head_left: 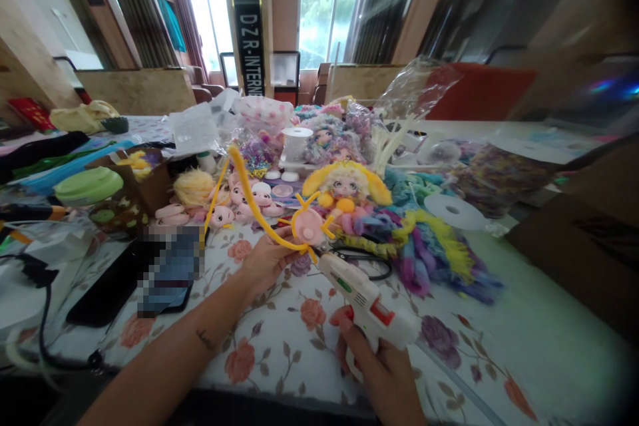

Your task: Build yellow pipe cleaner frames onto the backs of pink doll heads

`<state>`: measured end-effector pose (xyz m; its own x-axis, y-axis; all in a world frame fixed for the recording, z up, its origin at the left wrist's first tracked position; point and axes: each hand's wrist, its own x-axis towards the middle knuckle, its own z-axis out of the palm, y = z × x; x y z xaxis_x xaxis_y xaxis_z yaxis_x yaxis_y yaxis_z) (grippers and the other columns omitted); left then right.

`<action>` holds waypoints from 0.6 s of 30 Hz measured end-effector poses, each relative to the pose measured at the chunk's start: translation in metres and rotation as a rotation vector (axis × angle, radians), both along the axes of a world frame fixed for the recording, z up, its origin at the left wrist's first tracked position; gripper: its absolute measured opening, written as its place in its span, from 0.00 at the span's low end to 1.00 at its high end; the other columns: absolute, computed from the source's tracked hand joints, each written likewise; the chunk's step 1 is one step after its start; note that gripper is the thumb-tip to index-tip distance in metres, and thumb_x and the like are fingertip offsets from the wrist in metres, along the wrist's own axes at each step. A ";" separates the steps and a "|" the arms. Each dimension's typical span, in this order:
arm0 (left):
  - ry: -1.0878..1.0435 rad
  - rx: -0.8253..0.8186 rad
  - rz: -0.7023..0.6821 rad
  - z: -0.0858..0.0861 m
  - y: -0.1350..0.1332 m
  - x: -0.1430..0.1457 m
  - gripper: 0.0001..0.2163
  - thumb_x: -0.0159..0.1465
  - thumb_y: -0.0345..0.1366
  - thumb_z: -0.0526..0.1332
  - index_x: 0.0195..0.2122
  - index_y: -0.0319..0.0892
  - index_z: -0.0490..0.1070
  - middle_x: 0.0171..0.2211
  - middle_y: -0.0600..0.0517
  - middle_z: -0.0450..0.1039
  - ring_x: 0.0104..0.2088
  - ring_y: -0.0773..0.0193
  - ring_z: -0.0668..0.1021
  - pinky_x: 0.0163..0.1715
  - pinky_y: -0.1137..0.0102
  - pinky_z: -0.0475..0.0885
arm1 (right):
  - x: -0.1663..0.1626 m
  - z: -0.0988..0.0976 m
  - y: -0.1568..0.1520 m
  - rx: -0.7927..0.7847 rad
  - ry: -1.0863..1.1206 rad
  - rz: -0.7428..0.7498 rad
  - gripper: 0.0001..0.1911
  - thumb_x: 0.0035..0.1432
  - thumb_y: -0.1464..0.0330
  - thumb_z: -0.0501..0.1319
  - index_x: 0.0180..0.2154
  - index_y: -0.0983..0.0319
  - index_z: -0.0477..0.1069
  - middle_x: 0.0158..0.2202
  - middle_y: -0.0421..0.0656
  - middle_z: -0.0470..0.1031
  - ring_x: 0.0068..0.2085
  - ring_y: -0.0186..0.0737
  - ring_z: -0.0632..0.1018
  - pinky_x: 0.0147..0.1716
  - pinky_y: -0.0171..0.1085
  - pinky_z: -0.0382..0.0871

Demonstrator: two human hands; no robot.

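My left hand is closed on a small round pink doll part with yellow pipe cleaners sticking out around it. One long yellow strand rises from it to the upper left. In my right hand is a white hot glue gun, gripped by its handle. The gun's nozzle points up and left, right by the lower edge of the pink part; I cannot tell whether it touches. Just beyond sits a doll with yellow drooping ears and pale curly hair.
Colourful yarn and a white spool lie to the right. Pink doll heads are at centre left. Phones, a green-lidded jar and cables are on the left; a cardboard box is at the far right.
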<state>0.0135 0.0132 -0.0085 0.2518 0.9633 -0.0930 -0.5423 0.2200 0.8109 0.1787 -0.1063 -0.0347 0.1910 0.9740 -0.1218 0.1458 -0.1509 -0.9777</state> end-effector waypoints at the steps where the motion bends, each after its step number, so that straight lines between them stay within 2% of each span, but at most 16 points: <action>1: 0.001 0.001 -0.001 0.000 0.000 0.000 0.20 0.46 0.31 0.71 0.42 0.39 0.75 0.30 0.51 0.77 0.30 0.69 0.78 0.32 0.77 0.72 | 0.000 0.001 0.000 0.006 0.001 0.002 0.23 0.51 0.50 0.58 0.22 0.63 0.70 0.15 0.38 0.66 0.18 0.32 0.65 0.20 0.32 0.62; 5: 0.014 0.001 0.001 0.001 -0.001 0.000 0.20 0.47 0.31 0.71 0.43 0.39 0.75 0.31 0.51 0.78 0.30 0.69 0.78 0.32 0.77 0.72 | -0.001 0.002 0.000 0.031 -0.030 0.005 0.22 0.52 0.51 0.58 0.23 0.63 0.71 0.14 0.38 0.66 0.18 0.33 0.67 0.20 0.32 0.63; 13: 0.030 0.003 0.003 0.000 -0.002 0.001 0.21 0.47 0.32 0.71 0.44 0.40 0.74 0.30 0.51 0.78 0.30 0.69 0.78 0.33 0.77 0.72 | 0.002 -0.005 0.000 -0.024 -0.086 0.011 0.24 0.52 0.51 0.57 0.17 0.63 0.68 0.14 0.40 0.68 0.18 0.34 0.69 0.21 0.32 0.62; 18: 0.033 -0.013 0.020 0.002 -0.001 0.001 0.23 0.44 0.32 0.73 0.43 0.40 0.74 0.27 0.52 0.77 0.28 0.68 0.78 0.31 0.76 0.72 | 0.001 -0.002 0.000 -0.024 -0.076 0.009 0.22 0.51 0.50 0.58 0.25 0.63 0.72 0.14 0.39 0.68 0.18 0.36 0.69 0.21 0.33 0.62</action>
<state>0.0145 0.0119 -0.0061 0.2294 0.9666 -0.1139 -0.5198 0.2206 0.8253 0.1800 -0.1059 -0.0365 0.1916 0.9728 -0.1302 0.2214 -0.1721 -0.9599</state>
